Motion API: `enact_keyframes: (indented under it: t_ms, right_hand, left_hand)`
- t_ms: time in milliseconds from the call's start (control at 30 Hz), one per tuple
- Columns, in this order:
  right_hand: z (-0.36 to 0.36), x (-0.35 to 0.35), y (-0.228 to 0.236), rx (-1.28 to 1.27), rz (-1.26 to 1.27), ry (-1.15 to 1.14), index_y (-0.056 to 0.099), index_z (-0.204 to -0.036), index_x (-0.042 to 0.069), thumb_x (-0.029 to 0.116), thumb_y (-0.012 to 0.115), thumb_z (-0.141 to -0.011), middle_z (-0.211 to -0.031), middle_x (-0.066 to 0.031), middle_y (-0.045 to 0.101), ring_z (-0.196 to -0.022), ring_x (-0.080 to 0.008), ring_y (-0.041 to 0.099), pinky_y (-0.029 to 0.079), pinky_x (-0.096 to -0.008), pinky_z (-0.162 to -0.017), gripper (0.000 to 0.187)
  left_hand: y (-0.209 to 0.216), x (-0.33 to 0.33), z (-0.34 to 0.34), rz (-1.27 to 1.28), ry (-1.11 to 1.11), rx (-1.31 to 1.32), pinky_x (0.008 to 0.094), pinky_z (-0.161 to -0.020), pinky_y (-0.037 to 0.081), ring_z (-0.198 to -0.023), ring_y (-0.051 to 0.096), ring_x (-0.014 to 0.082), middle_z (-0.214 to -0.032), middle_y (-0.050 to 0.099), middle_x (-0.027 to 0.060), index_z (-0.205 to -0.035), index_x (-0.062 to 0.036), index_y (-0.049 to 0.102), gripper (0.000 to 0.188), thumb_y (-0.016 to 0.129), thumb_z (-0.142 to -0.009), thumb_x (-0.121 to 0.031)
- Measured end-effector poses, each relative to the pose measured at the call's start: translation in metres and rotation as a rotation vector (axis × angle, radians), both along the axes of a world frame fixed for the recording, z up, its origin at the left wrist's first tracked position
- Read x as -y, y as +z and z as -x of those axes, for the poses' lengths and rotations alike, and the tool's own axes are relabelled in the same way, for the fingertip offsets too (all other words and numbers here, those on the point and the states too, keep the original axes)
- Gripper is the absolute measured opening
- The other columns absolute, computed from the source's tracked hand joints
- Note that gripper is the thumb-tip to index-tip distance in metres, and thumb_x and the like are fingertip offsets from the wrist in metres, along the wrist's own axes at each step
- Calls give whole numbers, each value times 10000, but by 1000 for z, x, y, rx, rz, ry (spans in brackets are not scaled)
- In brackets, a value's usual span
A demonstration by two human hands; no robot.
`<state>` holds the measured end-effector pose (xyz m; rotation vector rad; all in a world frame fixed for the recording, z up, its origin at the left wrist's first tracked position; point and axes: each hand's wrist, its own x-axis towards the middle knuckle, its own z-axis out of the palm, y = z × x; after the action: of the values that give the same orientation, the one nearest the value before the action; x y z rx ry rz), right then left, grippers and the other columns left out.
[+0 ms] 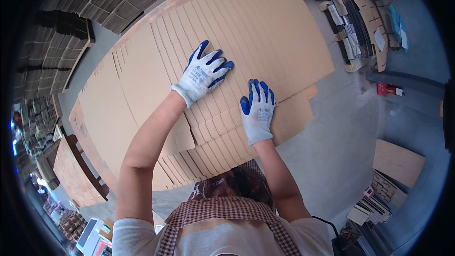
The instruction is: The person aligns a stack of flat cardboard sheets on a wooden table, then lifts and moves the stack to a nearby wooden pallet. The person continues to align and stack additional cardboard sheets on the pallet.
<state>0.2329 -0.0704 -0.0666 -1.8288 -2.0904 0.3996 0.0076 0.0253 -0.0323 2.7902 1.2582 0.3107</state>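
Overlapping flat sheets of brown cardboard (279,33) lie fanned out in front of me, their edges making a row of close steps. My left hand (201,73), in a white glove with blue fingers, rests on the stepped edges near the middle with its fingers spread. Lower and to the right, my right hand (259,109) wears a matching glove and lies on the sheets close to their right side. Its fingers are stretched out, the thumb apart from them. Neither hand grips anything. The undersides of both palms are hidden.
Under the sheets a wooden board (78,121) shows at the left. Bundled cardboard stacks (106,0) stand at the far left. At the far right is a pallet with dark and white pieces (353,28). A wooden panel (398,161) and papers (369,208) lie on the right floor.
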Motion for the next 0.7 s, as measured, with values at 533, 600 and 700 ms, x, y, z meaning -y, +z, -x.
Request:
enact_keyframes:
  t_ms: [533, 600, 700]
  right_hand:
    - [1, 0, 0, -42, 7, -12, 533, -1475, 68, 263, 604, -965, -1466, -161, 553, -1401, -356, 468, 296, -546, -1212, 550]
    - [1, 0, -1, -41, 11, -11, 530, -1476, 65, 260, 603, -967, -1468, -162, 550, -1403, -350, 467, 293, -543, -1215, 551]
    - [1, 0, 2, -33, 18, -11, 523, -1478, 57, 260, 602, -968, -1472, -163, 546, -1406, -341, 465, 288, -536, -1221, 554]
  left_hand:
    - [1, -10, -6, -41, -30, -23, 575, -1210, 374, -1108, 629, 196, -1008, 640, -6, -1131, -205, 719, 250, 693, -883, -218]
    - [1, -10, -5, -40, -30, -28, 576, -1210, 373, -1095, 629, 192, -999, 638, -8, -1127, -204, 719, 247, 694, -882, -216]
    - [0, -10, -7, -37, -34, -26, 577, -1210, 372, -1079, 631, 187, -985, 634, -10, -1122, -202, 719, 246, 698, -877, -215]
